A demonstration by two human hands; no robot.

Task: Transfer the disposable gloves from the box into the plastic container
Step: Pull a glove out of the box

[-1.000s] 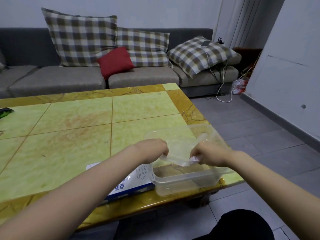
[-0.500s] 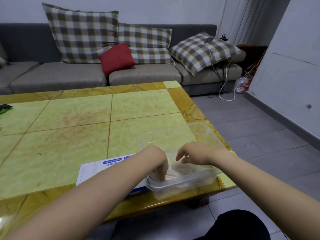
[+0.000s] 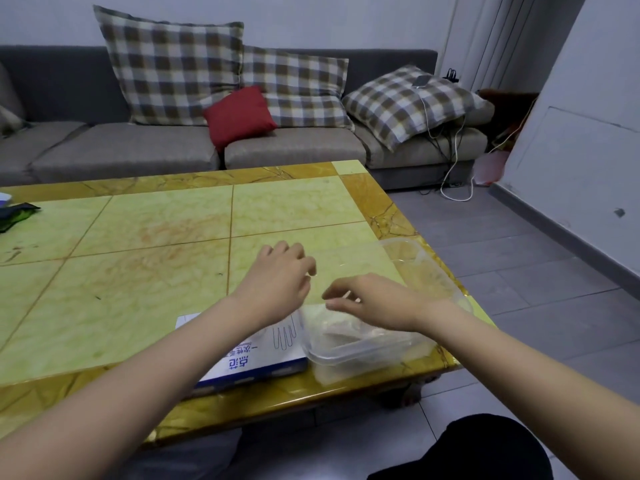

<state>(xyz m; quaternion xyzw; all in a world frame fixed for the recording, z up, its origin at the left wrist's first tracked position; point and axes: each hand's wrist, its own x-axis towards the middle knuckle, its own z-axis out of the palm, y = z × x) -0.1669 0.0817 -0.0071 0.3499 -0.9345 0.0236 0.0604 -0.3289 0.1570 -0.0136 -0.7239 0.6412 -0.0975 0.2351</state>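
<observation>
Left hand [image 3: 277, 284] hovers low over the surface [image 3: 156, 265], just off the far left corner of the plastic container [image 3: 346, 360]. Its fingers are loosely curled, with nothing I can make out between them. The right hand [image 3: 374, 303] hangs directly above the container, fingers likewise slack and bent, and it seems to hold nothing either.

The container sits at the near right corner of the surface. A crumpled heap of clear gloves [image 3: 337, 332] lies inside it. The box [image 3: 256, 358] lies flat against the container's left side.

To my eye this is the pause between one deposit and the next fetch, with some gloves in and both hands free. The next move would be a reach to the box and a light pinch on one thin sheet. It should come out cleanly, without a whole wad following or the light box sliding along.

Plenty is unclear from here. The left forearm covers much of the box, and I cannot see its opening or whether any gloves remain inside. Clear film against clear plastic defeats any count of what has gone in. The right wrist hides the container's far right side. A clear lid [image 3: 422, 268] seems to lie behind the container, but I cannot tell whether it is attached. A wisp of film caught on a fingertip would not show.
</observation>
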